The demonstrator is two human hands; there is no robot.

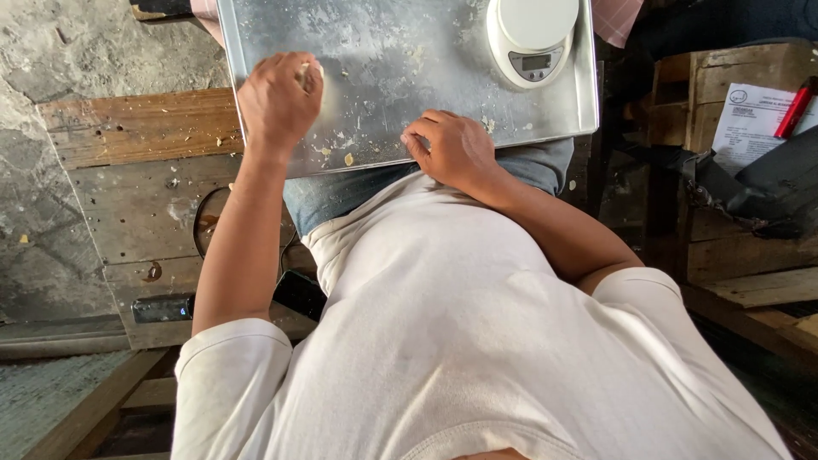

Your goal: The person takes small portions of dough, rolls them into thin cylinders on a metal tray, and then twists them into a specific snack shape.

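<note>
A metal tray (409, 77) lies across the seated person's lap in the upper middle of the frame, its near edge over the jeans, which keeps the work surface within easy reach of both arms. The tray is dusted with pale crumbs and smears.

The left hand (277, 98), at the upper left of the tray, is curled into a loose fist; its fingers (308, 72) are closed on a small pale lump of dough that just shows at the fingertips. The wrist is bent downward, forearm running straight up from the lower left.

The right hand (456, 149) rests at the tray's near edge, fingers folded under and holding nothing visible; it appears to steady the tray.

A white kitchen scale (530, 38) sits at the tray's upper right corner, well apart from both hands. Papers with a red pen (794, 106) lie at far right.
</note>
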